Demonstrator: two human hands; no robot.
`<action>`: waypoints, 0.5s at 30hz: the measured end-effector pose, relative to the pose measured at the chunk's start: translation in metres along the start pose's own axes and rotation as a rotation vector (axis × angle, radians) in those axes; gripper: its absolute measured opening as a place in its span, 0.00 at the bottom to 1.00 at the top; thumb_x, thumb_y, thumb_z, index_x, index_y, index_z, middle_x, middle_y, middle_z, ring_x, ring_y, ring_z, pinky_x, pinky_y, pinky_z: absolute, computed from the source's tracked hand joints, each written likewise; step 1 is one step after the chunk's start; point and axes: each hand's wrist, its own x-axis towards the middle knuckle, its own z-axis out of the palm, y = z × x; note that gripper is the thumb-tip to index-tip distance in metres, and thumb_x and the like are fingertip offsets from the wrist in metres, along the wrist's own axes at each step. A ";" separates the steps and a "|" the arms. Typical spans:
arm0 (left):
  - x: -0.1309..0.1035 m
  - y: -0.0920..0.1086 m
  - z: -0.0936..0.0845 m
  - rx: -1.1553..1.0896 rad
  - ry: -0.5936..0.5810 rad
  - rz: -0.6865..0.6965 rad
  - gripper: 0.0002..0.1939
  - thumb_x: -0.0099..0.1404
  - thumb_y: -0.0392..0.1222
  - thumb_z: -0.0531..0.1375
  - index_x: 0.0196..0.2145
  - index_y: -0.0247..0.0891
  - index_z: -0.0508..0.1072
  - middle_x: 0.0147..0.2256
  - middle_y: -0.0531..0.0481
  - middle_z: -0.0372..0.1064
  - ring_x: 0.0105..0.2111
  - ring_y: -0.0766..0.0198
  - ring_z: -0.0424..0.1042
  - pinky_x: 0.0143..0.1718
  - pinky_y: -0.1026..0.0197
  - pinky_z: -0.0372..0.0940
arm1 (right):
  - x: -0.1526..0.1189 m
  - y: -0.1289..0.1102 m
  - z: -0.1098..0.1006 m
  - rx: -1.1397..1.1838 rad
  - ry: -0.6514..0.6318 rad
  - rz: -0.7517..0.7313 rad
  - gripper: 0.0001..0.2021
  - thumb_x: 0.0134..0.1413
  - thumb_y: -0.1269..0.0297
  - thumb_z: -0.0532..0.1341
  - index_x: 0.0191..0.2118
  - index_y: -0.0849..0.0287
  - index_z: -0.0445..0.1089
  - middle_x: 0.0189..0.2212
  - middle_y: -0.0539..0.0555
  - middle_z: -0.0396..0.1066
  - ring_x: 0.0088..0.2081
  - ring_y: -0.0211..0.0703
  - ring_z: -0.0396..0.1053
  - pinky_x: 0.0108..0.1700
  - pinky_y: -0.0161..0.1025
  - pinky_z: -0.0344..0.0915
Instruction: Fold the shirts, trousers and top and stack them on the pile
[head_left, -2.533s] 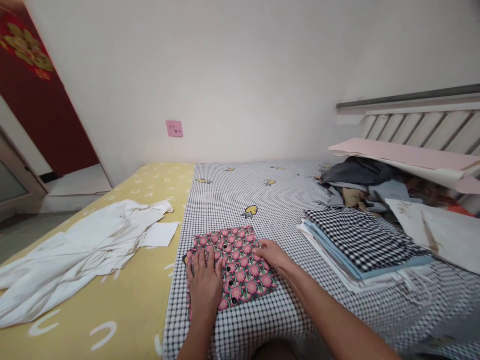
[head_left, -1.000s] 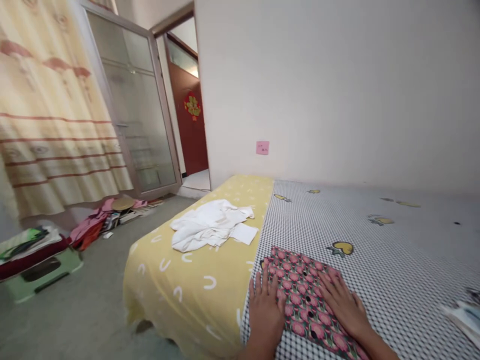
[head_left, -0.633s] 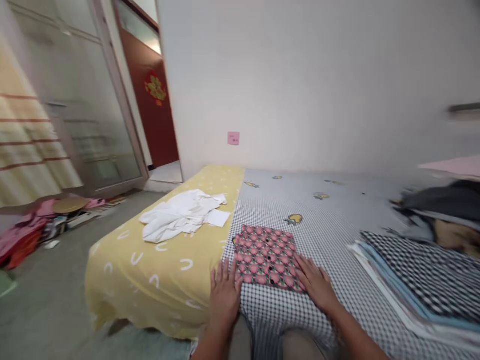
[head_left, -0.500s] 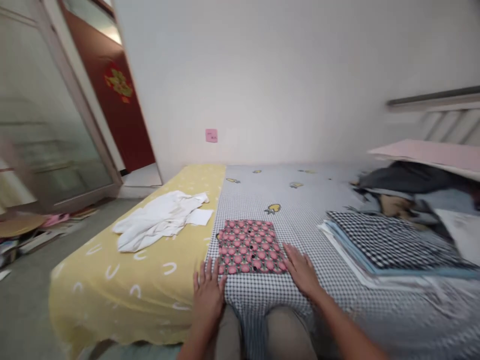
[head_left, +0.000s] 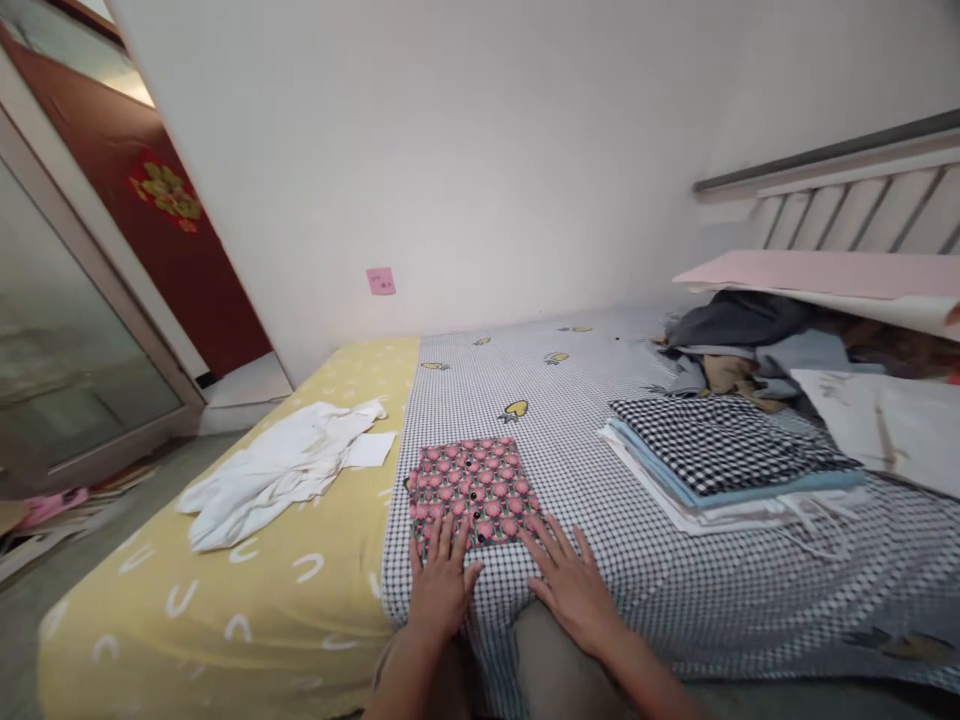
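Note:
A pink floral garment (head_left: 472, 485) with dark buttons lies folded into a rough rectangle on the checked bed cover (head_left: 525, 400). At its near left edge rests my left hand (head_left: 441, 585), palm down with the fingers apart. My right hand (head_left: 574, 590) is spread flat at the near right corner, its fingertips at the garment's edge. Neither hand grips anything. Farther left, a crumpled white garment (head_left: 277, 465) and a small white card (head_left: 369, 450) lie on the yellow cover (head_left: 300, 590).
To the right sits a stack of folded clothes with a black-and-white checked piece (head_left: 727, 440) on top. Behind it are piled dark clothes (head_left: 739, 318) under a pink board (head_left: 825, 272). A pink note (head_left: 380, 281) is on the wall.
The view has turned to the right. My left hand has moved onto the garment's near edge, and my right hand has shifted from its right side to the near right corner.

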 end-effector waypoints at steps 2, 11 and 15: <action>-0.001 -0.003 0.007 -0.037 0.030 0.011 0.31 0.71 0.48 0.53 0.68 0.55 0.48 0.70 0.48 0.49 0.69 0.49 0.50 0.65 0.27 0.46 | -0.011 0.012 0.005 -0.030 0.030 -0.017 0.34 0.64 0.59 0.56 0.71 0.38 0.43 0.71 0.49 0.49 0.71 0.54 0.45 0.67 0.65 0.44; -0.039 0.015 0.025 -0.157 0.475 -0.233 0.31 0.69 0.32 0.50 0.68 0.43 0.54 0.67 0.42 0.57 0.67 0.55 0.55 0.64 0.42 0.55 | 0.040 -0.051 -0.036 -0.251 0.231 -0.089 0.41 0.56 0.79 0.53 0.72 0.40 0.44 0.72 0.54 0.47 0.71 0.58 0.43 0.67 0.66 0.41; -0.064 0.032 0.039 -0.200 0.647 -0.149 0.27 0.67 0.29 0.50 0.63 0.41 0.63 0.59 0.44 0.69 0.61 0.59 0.63 0.63 0.46 0.56 | 0.077 -0.077 -0.015 -0.346 0.104 -0.116 0.41 0.56 0.80 0.54 0.70 0.35 0.48 0.69 0.55 0.53 0.68 0.62 0.51 0.66 0.67 0.44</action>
